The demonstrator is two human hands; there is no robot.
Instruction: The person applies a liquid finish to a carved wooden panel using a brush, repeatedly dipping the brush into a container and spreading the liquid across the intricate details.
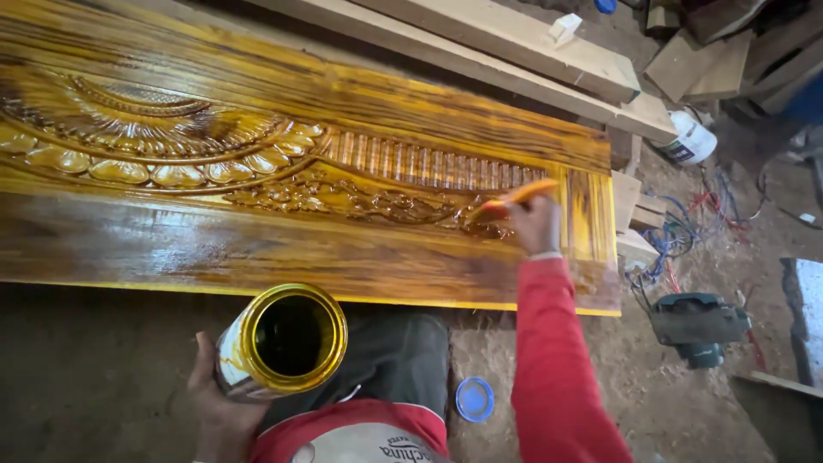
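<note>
A long carved wooden panel (257,171) fills the upper left and centre of the frame, glossy with wet amber varnish over its fan and leaf carvings. Behind it, along the top, lie pale timber planks (514,47). On the dirt floor at the right sit a dark green power tool (696,324), a tangle of wires (686,231) and a white plastic tub (691,139).

At the bottom left, the left hand (219,407) is wrapped around an open tin (283,341), its rim yellow with varnish and its mouth tilted toward the camera. The right hand (536,225), on a red sleeve, is closed around a brush (514,199) whose tip touches the carving near the panel's right end. A small blue lid (474,399) lies on the ground at the bottom centre.
</note>
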